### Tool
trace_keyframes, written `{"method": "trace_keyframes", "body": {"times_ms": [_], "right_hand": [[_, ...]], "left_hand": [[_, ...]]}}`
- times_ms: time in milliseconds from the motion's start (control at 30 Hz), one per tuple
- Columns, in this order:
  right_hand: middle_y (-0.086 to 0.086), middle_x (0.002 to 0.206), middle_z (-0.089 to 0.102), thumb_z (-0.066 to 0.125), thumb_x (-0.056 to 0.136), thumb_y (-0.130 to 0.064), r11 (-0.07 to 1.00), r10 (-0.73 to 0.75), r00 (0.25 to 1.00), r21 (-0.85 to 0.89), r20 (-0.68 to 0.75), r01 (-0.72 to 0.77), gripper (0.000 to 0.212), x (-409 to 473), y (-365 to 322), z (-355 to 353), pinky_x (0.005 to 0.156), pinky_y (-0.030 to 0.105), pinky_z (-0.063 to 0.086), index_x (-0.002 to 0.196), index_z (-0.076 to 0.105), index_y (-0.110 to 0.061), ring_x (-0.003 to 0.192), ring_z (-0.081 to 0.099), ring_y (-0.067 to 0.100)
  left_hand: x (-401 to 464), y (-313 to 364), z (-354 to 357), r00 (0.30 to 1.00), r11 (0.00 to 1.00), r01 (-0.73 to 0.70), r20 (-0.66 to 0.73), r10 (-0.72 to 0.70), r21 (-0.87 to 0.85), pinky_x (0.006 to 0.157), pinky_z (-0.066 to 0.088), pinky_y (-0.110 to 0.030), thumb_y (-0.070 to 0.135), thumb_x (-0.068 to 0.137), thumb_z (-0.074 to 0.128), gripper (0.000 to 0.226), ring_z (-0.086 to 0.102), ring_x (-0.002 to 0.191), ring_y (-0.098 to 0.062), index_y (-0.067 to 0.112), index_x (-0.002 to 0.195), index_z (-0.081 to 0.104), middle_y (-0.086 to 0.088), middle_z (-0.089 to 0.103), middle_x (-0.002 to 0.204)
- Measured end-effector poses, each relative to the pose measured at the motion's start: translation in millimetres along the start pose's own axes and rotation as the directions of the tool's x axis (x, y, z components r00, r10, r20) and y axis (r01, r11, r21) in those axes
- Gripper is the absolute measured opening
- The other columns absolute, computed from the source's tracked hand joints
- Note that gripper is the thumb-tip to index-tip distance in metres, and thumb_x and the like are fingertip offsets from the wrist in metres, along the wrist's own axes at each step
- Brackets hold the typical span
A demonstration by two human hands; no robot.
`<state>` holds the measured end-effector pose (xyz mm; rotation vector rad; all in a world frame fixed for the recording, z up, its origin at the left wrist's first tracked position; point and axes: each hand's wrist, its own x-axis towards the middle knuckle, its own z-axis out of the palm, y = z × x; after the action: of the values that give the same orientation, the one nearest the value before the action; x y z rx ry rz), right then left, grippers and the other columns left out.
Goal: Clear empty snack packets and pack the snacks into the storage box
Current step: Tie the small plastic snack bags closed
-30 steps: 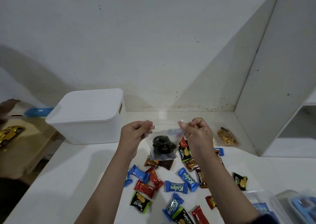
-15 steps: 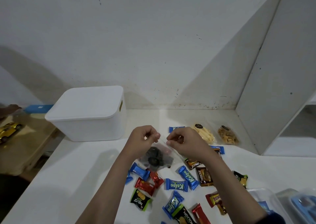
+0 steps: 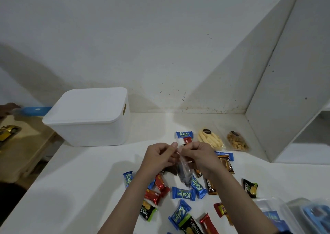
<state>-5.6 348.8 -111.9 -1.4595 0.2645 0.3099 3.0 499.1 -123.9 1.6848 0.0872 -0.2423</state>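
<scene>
My left hand [image 3: 159,157] and my right hand [image 3: 197,156] meet above the white counter and both pinch the top of a clear plastic bag [image 3: 185,173] with dark snacks inside. The bag hangs down between the hands, turned edge-on. Below and around it lie several wrapped snacks: blue Kalpa packets [image 3: 184,194], red packets [image 3: 161,184], and black-green Nextar packets [image 3: 250,188]. A white storage box [image 3: 89,116] with its lid on stands at the back left.
Two clear bags, one of pale sticks [image 3: 211,140] and one of nuts [image 3: 237,141], lie near the back wall. Clear plastic containers [image 3: 292,214] sit at the lower right. A white cabinet panel [image 3: 289,94] rises on the right. A wooden surface with a yellow toy car [image 3: 9,130] lies left.
My hands came together from spread apart and dropped lower. The clear bag went from held flat and wide to narrow and edge-on between the fingertips.
</scene>
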Motion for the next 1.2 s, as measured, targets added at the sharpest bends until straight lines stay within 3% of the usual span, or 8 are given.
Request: {"method": "trace_keyframes", "body": {"times_ms": [267, 433, 600, 733, 867, 967, 1100, 1200], "right_hand": [[0.013, 0.064, 0.063, 0.055, 0.087, 0.005, 0.982, 0.031, 0.988, 0.18, 0.152, -0.058, 0.013, 4.0, 10.2, -6.2, 0.054, 0.025, 0.056, 0.085, 0.068, 0.006, 0.056, 0.06, 0.019], [0.014, 0.064, 0.063, 0.055, 0.086, 0.009, 0.984, -0.01, 0.99, 0.179, 0.139, -0.015, 0.014, 4.0, 13.8, -2.9, 0.056, 0.025, 0.055, 0.084, 0.069, 0.006, 0.057, 0.06, 0.018], [0.02, 0.073, 0.066, 0.06, 0.086, 0.005, 0.996, -0.03, 0.998, 0.086, 0.058, 0.025, 0.012, 7.5, 17.1, 0.5, 0.063, 0.031, 0.057, 0.083, 0.071, 0.003, 0.066, 0.062, 0.025], [0.021, 0.081, 0.071, 0.063, 0.085, 0.0, 0.989, -0.114, 0.993, -0.1, -0.036, 0.11, 0.009, 8.3, 16.1, 2.3, 0.074, 0.041, 0.057, 0.083, 0.072, -0.001, 0.072, 0.065, 0.026], [0.018, 0.086, 0.071, 0.061, 0.087, -0.001, 0.983, -0.183, 0.982, -0.006, -0.043, 0.183, 0.011, 7.4, 11.7, 3.3, 0.075, 0.039, 0.06, 0.092, 0.07, -0.001, 0.079, 0.067, 0.026], [0.006, 0.108, 0.069, 0.062, 0.087, -0.011, 0.96, -0.254, 0.967, 0.13, 0.022, 0.249, 0.029, 9.0, 14.5, -8.0, 0.073, 0.023, 0.057, 0.116, 0.064, -0.011, 0.095, 0.066, 0.014], [-0.029, 0.127, 0.045, 0.083, 0.061, -0.043, 0.915, -0.246, 0.959, -0.294, 0.139, 0.277, 0.093, 22.5, 46.2, -17.3, 0.086, 0.023, 0.047, 0.138, 0.033, -0.046, 0.116, 0.046, -0.004], [-0.031, 0.131, 0.038, 0.087, 0.059, -0.044, 0.897, -0.269, 0.95, -0.318, 0.159, 0.307, 0.108, 37.5, 63.2, -2.6, 0.091, 0.022, 0.045, 0.144, 0.021, -0.045, 0.119, 0.042, -0.004]], "left_hand": [[-3.2, -0.8, 0.6, 0.997, 0.993, 0.061, 0.054, -0.055, -0.1, 0.059, 0.058, -0.027, 0.026, 0.077, 0.073, 0.025, 0.067, 0.061, -0.019, 0.0, 0.079, 0.072, -0.011, 0.07, 0.066], [-2.3, -1.7, -4.2, 0.994, 0.992, 0.097, 0.058, -0.092, -0.086, 0.079, 0.058, -0.045, 0.014, 0.085, 0.068, 0.014, 0.067, 0.074, -0.031, 0.002, 0.082, 0.074, -0.022, 0.07, 0.078], [-2.9, 3.5, -10.1, 0.991, 0.994, 0.093, 0.104, -0.087, -0.053, 0.075, 0.06, -0.039, 0.008, 0.088, 0.063, 0.012, 0.071, 0.073, -0.024, 0.001, 0.082, 0.071, -0.016, 0.072, 0.075], [-1.2, 10.3, -11.0, 0.995, 0.991, 0.055, 0.073, -0.065, 0.122, 0.053, 0.053, -0.02, 0.007, 0.089, 0.061, 0.016, 0.069, 0.056, -0.013, 0.006, 0.075, 0.069, -0.008, 0.072, 0.068], [3.4, 18.8, -11.4, 0.997, 0.992, 0.071, -0.004, -0.071, 0.104, 0.053, 0.055, -0.022, 0.007, 0.089, 0.06, 0.015, 0.069, 0.057, -0.014, 0.003, 0.078, 0.069, -0.011, 0.071, 0.07], [11.3, 30.2, -17.0, 0.989, 0.993, 0.094, -0.106, -0.102, -0.077, 0.057, 0.057, -0.023, 0.009, 0.088, 0.062, 0.013, 0.07, 0.057, -0.013, 0.0, 0.082, 0.07, -0.01, 0.071, 0.069], [21.3, 47.5, -20.1, 0.986, 0.957, 0.101, -0.1, -0.133, -0.271, 0.065, 0.059, -0.027, 0.007, 0.087, 0.062, 0.011, 0.071, 0.063, -0.017, -0.002, 0.085, 0.068, -0.013, 0.073, 0.071], [31.5, 52.6, -15.8, 0.989, 0.936, 0.089, -0.081, -0.123, -0.34, 0.065, 0.059, -0.026, 0.005, 0.089, 0.06, 0.011, 0.072, 0.063, -0.017, -0.003, 0.086, 0.067, -0.014, 0.072, 0.074]]}}
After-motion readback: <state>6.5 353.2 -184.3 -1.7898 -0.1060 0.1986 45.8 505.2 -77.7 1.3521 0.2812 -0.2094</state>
